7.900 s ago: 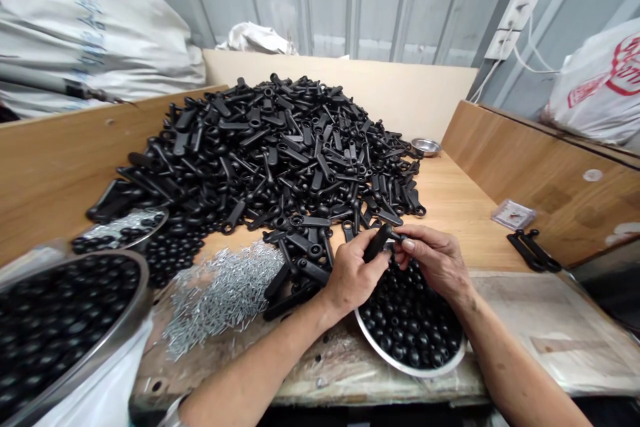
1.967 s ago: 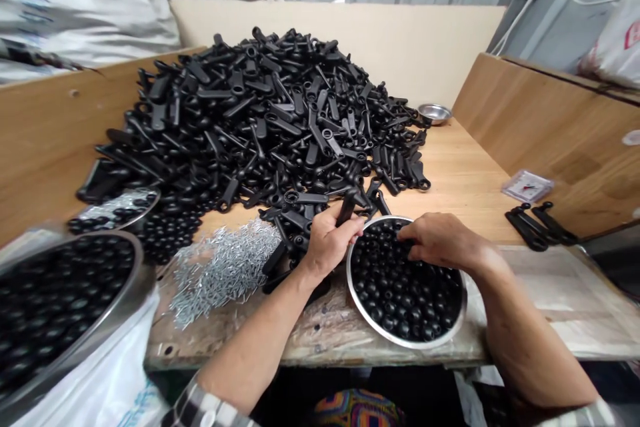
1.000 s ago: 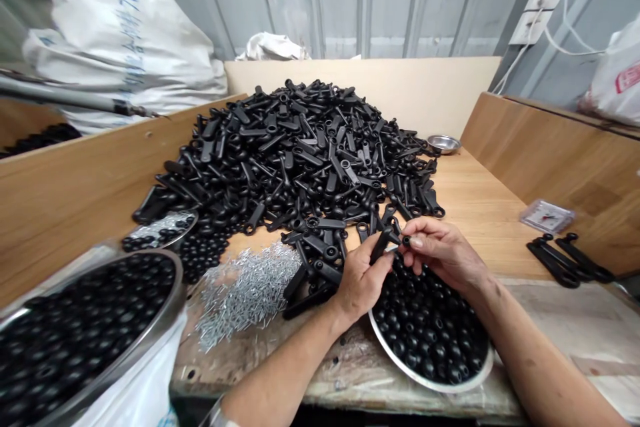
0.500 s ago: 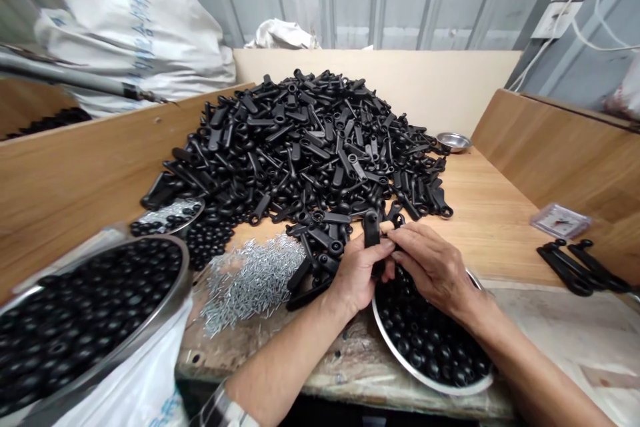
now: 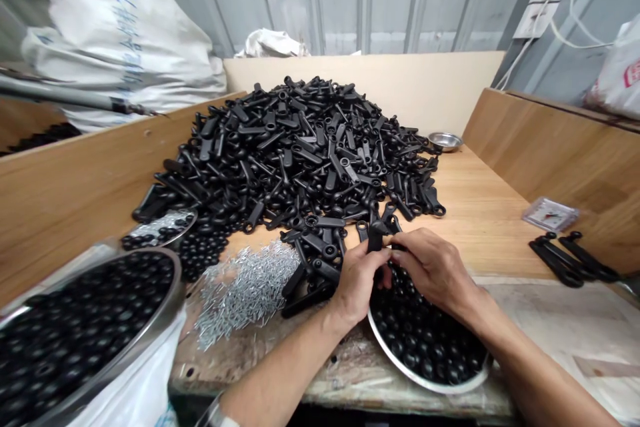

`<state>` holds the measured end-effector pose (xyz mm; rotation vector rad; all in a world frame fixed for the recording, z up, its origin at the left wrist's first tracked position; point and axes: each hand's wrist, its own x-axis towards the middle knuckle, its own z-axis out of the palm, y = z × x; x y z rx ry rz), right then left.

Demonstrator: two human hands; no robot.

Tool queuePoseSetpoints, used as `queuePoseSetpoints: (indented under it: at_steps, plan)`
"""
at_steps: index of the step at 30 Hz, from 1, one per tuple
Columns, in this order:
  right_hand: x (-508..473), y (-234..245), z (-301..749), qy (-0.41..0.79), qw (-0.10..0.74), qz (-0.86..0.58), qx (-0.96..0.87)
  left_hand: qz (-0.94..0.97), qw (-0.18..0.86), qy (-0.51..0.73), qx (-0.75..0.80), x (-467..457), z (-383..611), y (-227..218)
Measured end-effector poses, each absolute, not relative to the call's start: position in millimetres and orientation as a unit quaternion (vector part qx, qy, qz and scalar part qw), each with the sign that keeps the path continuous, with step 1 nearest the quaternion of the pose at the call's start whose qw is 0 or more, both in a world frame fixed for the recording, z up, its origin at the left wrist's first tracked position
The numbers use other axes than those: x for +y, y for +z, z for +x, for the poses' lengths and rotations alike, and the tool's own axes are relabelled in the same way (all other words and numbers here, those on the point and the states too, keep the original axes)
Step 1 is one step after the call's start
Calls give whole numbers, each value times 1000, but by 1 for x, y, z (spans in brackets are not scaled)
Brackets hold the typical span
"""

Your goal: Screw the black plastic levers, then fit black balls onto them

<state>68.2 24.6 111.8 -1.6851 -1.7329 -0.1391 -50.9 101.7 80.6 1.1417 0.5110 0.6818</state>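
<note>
My left hand (image 5: 356, 285) is closed around a black plastic crank handle (image 5: 376, 236), its upper end sticking up past the thumb. Fingertips of my right hand (image 5: 436, 268) are pinched together close against the left thumb; what they hold, if anything, is hidden. Beneath both hands stands a metal bowl (image 5: 400, 369) filled with round black knobs (image 5: 427, 350). To the left of my left hand lie several loose crank handles (image 5: 320, 260) and a heap of small silvery pins (image 5: 250, 287).
A large mound of black crank handles (image 5: 295, 147) fills the table's middle. At left are a big basin (image 5: 173, 287) of knobs and a small dish (image 5: 183, 230). On the right sit a clear square box (image 5: 550, 213), several handles (image 5: 560, 260) and a small metal bowl (image 5: 445, 141).
The view has shifted slightly, moving the scene a little left. The held crank handle has tilted somewhat, and my hands remain together over the bowl.
</note>
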Motion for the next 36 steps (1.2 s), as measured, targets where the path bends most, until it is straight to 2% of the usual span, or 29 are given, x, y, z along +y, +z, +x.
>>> queuePoseSetpoints:
  at_steps: [5,8,11,22,27,36]
  plan:
    - [23,121,67,257,588,-579,-503,587,681,361,248,99,-54,85]
    - [22,119,65,363,642,-529,-419,639,624,367,260,97,-56,86]
    - [24,119,62,412,661,-500,-378,688,565,383,244,97,-58,87]
    - [26,121,58,454,679,-479,-322,751,469,400,236,99,-60,85]
    - [27,121,58,453,686,-481,-305,788,387,416,237,102,-58,78]
    - [27,115,54,378,709,-492,-335,812,328,415,246,101,-57,72]
